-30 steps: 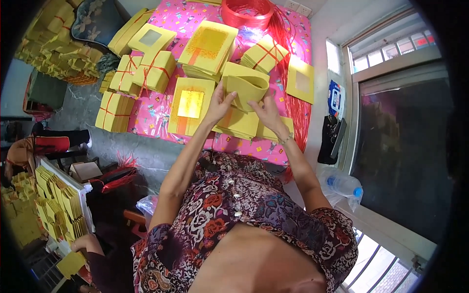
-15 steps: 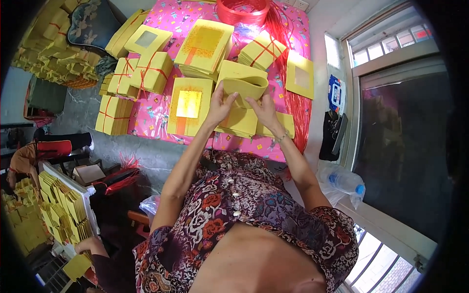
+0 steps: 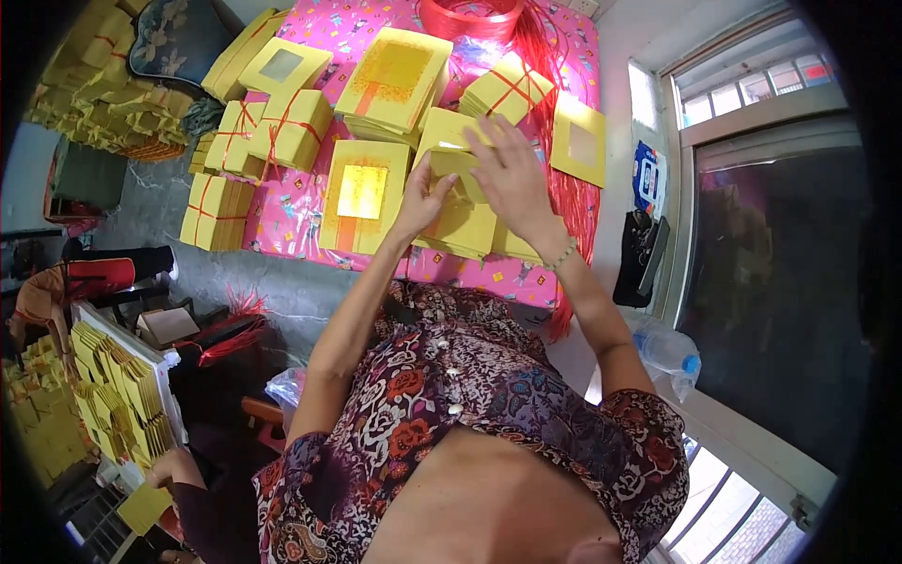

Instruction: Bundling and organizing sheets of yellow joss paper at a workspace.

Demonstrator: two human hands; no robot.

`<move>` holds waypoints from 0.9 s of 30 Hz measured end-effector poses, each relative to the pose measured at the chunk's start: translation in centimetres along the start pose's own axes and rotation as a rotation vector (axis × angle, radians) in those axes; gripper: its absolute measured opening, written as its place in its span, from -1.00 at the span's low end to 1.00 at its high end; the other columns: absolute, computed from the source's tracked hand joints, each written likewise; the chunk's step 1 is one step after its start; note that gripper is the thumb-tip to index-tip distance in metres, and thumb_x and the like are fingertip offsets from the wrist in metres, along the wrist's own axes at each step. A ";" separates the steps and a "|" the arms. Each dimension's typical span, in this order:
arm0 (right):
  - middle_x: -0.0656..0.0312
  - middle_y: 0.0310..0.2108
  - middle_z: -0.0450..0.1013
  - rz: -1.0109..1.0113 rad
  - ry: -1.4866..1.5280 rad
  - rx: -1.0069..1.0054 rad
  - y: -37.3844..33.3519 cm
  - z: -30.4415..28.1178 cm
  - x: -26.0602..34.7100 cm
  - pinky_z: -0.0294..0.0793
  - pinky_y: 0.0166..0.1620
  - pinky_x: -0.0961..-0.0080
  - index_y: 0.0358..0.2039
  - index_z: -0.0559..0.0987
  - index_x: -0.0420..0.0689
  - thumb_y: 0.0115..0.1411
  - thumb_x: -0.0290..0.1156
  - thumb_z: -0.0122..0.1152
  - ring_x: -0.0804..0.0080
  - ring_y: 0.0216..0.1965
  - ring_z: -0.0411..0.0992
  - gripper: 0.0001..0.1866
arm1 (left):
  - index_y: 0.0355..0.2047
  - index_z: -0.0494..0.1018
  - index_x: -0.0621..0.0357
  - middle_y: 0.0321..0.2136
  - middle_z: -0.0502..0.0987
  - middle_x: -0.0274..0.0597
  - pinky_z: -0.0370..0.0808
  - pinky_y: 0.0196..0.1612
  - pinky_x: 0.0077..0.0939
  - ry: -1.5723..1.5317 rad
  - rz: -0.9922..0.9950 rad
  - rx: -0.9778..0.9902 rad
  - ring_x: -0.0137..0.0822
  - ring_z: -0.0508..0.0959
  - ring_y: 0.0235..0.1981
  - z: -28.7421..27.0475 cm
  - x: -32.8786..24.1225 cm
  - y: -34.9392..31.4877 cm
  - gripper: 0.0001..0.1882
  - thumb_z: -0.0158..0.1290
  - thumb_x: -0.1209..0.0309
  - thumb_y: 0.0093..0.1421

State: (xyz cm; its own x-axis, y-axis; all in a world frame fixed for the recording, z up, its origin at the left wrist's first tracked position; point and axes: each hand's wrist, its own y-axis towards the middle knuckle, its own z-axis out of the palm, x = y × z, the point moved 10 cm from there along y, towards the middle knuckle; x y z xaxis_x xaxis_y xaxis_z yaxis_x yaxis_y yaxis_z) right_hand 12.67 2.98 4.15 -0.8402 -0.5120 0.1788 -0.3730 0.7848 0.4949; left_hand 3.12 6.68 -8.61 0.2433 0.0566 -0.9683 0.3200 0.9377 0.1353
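Observation:
Above the pink table, my left hand (image 3: 422, 199) grips the left edge of a yellow paper piece (image 3: 451, 167) between thumb and fingers. My right hand (image 3: 512, 179) lies across the paper's right side with its fingers stretched out and spread. That hand hides much of the piece, so I cannot tell how it is folded. Beneath both hands rests a stack of yellow paper (image 3: 458, 234). Just left of it is another yellow stack (image 3: 336, 183) with a shiny gold square and orange print.
Red-tied yellow bundles (image 3: 294, 130) stand at the table's left. A printed stack (image 3: 395, 75) lies farther back, near a red strapping coil (image 3: 470, 21). Loose red strands (image 3: 575, 246) hang down the right side. A plastic bottle (image 3: 669, 353) lies by the window. Another person's hand (image 3: 174, 465) is at lower left.
My right hand has let go of the curved paper's right side and moved up over it, fingers spread. The paper's loop is flattened. My left hand keeps its grip.

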 end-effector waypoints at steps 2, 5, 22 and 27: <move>0.12 0.14 0.24 -0.014 -0.068 0.035 0.0 0.9 0.1 0.19 0.19 0.13 0.18 0.29 -0.01 0.09 -0.39 0.15 0.07 0.20 0.15 -0.41 | 0.09 0.23 0.24 -0.08 0.42 -0.23 0.33 0.03 -0.53 0.009 0.017 -0.014 -0.44 0.40 -0.03 0.0 -0.1 0.0 -0.58 -0.04 0.59 0.21; 0.15 0.12 0.26 -0.035 -0.114 0.077 0.0 1.2 0.3 0.20 0.19 0.13 0.17 0.31 0.01 0.09 -0.43 0.10 0.08 0.19 0.15 -0.43 | 0.10 0.21 0.23 -0.07 0.42 -0.22 0.34 0.02 -0.53 0.065 0.083 -0.032 -0.44 0.40 -0.03 0.0 -0.8 0.1 -0.57 -0.04 0.59 0.21; 0.14 -0.10 0.45 0.721 1.291 0.294 -3.1 7.2 -5.4 0.46 -0.12 0.54 0.04 0.38 -0.29 0.13 -0.28 0.26 0.50 -0.14 0.44 -0.48 | 0.07 0.27 0.31 -0.12 0.49 -0.15 0.44 -0.03 -0.50 -0.188 -0.366 -0.007 -0.37 0.50 -0.11 -0.8 -2.9 2.4 -0.56 0.01 0.60 0.15; 0.19 -0.15 0.46 0.897 1.485 0.306 -3.8 8.0 -4.8 0.45 -0.08 0.57 0.03 0.38 -0.31 0.21 -0.35 0.12 0.52 -0.16 0.45 -0.58 | 0.08 0.25 0.35 -0.07 0.46 -0.03 0.48 -0.02 -0.41 -0.349 -0.546 0.035 -0.23 0.51 -0.07 0.7 -2.3 1.9 -0.59 -0.06 0.58 0.20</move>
State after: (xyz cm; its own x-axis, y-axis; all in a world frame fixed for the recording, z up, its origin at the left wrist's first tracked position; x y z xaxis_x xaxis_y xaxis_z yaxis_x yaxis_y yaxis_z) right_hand 14.99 5.22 -5.36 0.1622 0.3556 0.9204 -0.2387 0.9192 -0.3131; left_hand 3.79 8.15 -6.00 0.3185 -0.5455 -0.7753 0.5101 0.7880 -0.3449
